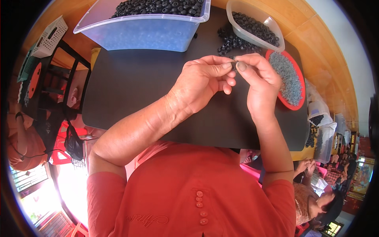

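My left hand (201, 79) and my right hand (261, 79) meet above the dark table (130, 91), both closed in a pinch. Between their thumbs and fingertips is a small black part (233, 66), mostly hidden by the fingers. Just beyond my hands, a pile of round black parts (229, 43) lies loose on the table. Next to the pile, a clear plastic tub (281, 46) holds more of them. A red bowl (303, 89) full of tiny grey-blue pieces stands beside my right hand.
A large translucent bin (150, 33) heaped with black parts stands at the far left of the table. Farther left are a white basket (49, 37) and a seated person (25, 144). Another person (312, 197) sits at the right, near plastic containers (325, 138).
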`<state>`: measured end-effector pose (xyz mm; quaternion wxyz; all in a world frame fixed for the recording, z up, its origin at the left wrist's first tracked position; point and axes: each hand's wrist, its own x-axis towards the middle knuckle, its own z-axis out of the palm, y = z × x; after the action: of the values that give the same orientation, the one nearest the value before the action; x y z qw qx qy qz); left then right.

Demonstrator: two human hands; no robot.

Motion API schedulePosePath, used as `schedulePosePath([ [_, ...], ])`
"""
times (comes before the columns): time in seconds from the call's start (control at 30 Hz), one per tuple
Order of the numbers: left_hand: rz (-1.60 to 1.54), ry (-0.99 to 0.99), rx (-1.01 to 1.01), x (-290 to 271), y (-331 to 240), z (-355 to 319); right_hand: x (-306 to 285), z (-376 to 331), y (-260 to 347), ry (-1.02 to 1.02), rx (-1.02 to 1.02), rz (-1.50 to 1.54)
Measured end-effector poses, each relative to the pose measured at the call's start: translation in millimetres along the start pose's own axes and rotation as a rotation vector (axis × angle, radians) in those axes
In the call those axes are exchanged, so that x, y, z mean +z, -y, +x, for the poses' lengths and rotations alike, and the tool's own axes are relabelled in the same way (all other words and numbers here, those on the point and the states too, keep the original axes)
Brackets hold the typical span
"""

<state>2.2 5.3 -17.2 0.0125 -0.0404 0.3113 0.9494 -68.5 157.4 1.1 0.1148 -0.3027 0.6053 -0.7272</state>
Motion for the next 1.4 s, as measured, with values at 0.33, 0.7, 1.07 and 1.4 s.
schedulePosePath([
  [0.33,-0.040,-0.011,-0.020,-3,3,3,14,-4,-16,-0.089,-0.455,-0.513],
  [0.7,-0.079,-0.065,-0.048,2,8,-3,15,-2,-25,-0.183,-0.577,-0.735],
  [1.07,-0.017,-0.066,-0.004,-2,5,-1,12,-5,-9,-0.068,-0.571,-0.779],
  [1.4,-0.004,-0.001,-0.041,-8,3,3,5,-5,-9,0.006,-0.404,-0.516],
])
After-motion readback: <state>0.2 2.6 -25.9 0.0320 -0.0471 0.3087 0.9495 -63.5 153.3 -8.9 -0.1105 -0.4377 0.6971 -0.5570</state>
